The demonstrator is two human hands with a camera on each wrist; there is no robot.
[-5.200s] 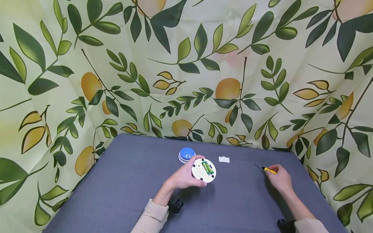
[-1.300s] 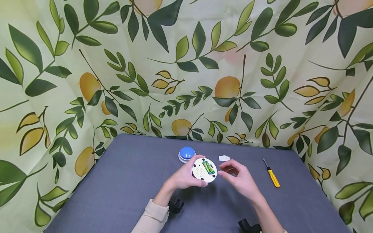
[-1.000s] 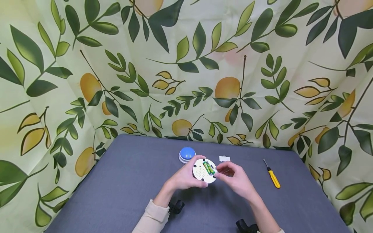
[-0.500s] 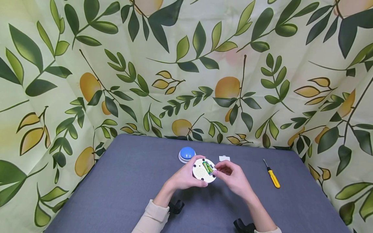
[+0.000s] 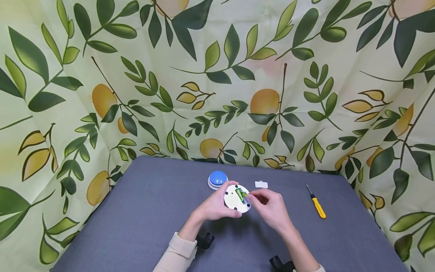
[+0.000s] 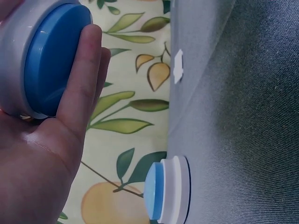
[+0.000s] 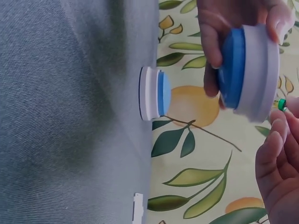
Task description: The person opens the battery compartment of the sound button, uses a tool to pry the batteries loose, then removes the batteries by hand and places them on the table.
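Note:
My left hand (image 5: 211,206) grips a round push button (image 5: 232,201) by its edge above the table, its white underside turned up in the head view. In the left wrist view its blue cap (image 6: 56,56) lies against my straight fingers. The battery compartment is uncovered, and one green battery (image 5: 239,195) lies in it. My right hand (image 5: 272,211) pinches a second battery (image 7: 281,104) by one end. That battery slants up out of the compartment, its green end showing at the fingertips in the right wrist view.
Behind the left hand a second blue-and-white push button (image 5: 218,179) stands on the grey table (image 5: 153,211). A small white battery cover (image 5: 261,184) lies to its right. Further right lies a yellow-handled screwdriver (image 5: 318,207). A leaf-patterned cloth (image 5: 224,94) hangs behind the table.
My right hand has put the screwdriver down on the right and come over to the held button. One battery, flat in its slot before, is now tilted up. My left hand has stayed in place.

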